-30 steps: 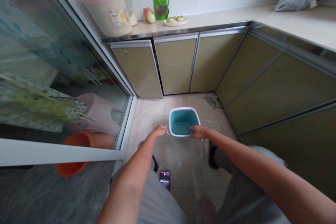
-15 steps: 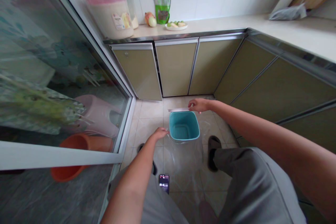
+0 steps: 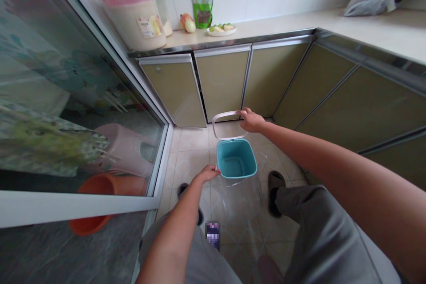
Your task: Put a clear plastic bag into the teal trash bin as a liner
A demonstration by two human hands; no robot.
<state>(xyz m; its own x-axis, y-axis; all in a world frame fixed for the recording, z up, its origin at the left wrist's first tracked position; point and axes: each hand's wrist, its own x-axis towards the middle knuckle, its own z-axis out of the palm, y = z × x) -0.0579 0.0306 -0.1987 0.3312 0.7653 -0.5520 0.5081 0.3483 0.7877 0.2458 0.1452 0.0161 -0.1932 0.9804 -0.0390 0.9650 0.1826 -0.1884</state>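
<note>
White ring (image 3: 229,125) in right hand (image 3: 250,120), raised

left arm: extended forward-down, forearm bare | left hand (image 3: 208,172): low, fingers curled shut in a pinch, knuckles up | right arm: stretched further forward, crossing in from the right, bare | right hand (image 3: 251,120): higher and farther out than left, fingers closed in a grip, palm down | legs: bent, grey trousers, feet apart

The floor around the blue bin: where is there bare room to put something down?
Bare tiles lie left of the blue bin, toward the glass door frame, and behind it before the cabinets. Nearer, it is crowded: clear bag, slippers, phone.
</note>
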